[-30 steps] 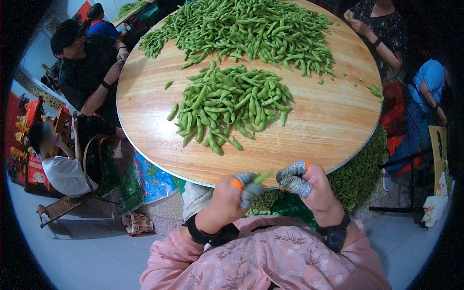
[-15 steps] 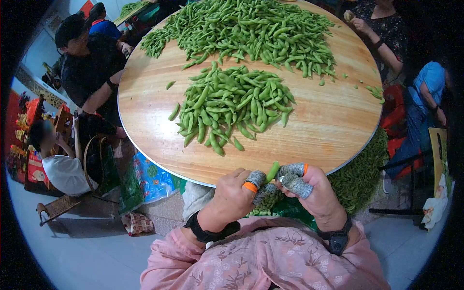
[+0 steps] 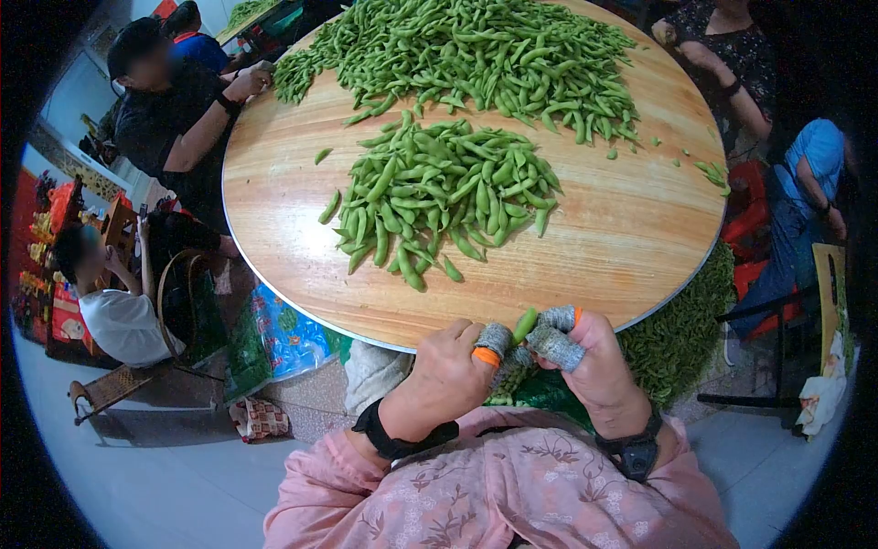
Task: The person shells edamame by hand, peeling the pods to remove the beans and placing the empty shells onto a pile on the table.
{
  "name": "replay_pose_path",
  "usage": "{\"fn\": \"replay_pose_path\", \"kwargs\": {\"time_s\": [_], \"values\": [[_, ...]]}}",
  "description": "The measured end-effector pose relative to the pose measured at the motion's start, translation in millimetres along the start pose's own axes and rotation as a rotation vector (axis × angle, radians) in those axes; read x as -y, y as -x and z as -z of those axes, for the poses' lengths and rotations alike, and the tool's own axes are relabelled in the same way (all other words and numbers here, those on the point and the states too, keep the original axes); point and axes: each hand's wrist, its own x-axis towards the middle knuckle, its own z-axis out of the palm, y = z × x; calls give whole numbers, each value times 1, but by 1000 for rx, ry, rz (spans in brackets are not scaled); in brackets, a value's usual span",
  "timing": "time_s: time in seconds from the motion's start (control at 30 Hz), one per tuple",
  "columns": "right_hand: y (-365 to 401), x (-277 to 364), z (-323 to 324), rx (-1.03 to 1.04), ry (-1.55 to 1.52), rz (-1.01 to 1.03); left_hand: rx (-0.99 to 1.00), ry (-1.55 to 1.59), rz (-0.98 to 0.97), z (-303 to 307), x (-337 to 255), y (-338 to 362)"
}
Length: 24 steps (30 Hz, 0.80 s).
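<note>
A green soybean pod stands upright between my fingertips, just off the near edge of the round wooden table. My left hand is closed on it from the left, grey knitted sleeves and an orange band on its fingers. From the right, the covered thumb and finger of my right hand pinch at the pod's lower end. My fingers hide that end. Beyond my hands lies a small heap of pods, with a much larger pile of pods behind it.
Below the right table edge is a mass of green pods. A blue plastic bag and white cloth lie at the left edge. People sit around, one in black reaching to the table. Red stools stand right.
The pod has shifted slightly right and tilted more between my fingers. At the left, the person in black has raised a hand to the table edge near the large pile.
</note>
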Motion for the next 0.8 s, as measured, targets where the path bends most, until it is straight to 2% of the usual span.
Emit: {"fn": "replay_pose_path", "kwargs": {"time_s": [0.13,0.2,0.23,0.3,0.33,0.4,0.5,0.63,0.7,0.73,0.8], "values": [[-4,-4,1,-12,42,-19,-44,66,35,-8,1,2],[-7,-6,-1,42,-83,8,-72,266,99,-7,2,2],[-9,-10,0,44,-83,9,-74,264,98,-8,2,2],[-12,-21,1,35,-159,74,-97,570,286,-11,1,3],[-12,-21,0,35,-160,76,-97,569,284,-11,3,3],[-12,-18,-2,7,-161,118,-59,775,342,-11,5,1],[-12,-13,3,6,-17,72,-22,795,439,-2,-3,-6],[-9,2,3,52,119,50,28,582,327,-1,-1,-5],[-9,-1,4,73,51,91,17,898,278,-3,3,-7],[-10,-2,4,74,53,93,15,897,277,-2,3,-8],[-12,-6,5,137,-77,125,82,1087,399,1,3,-7]]}}
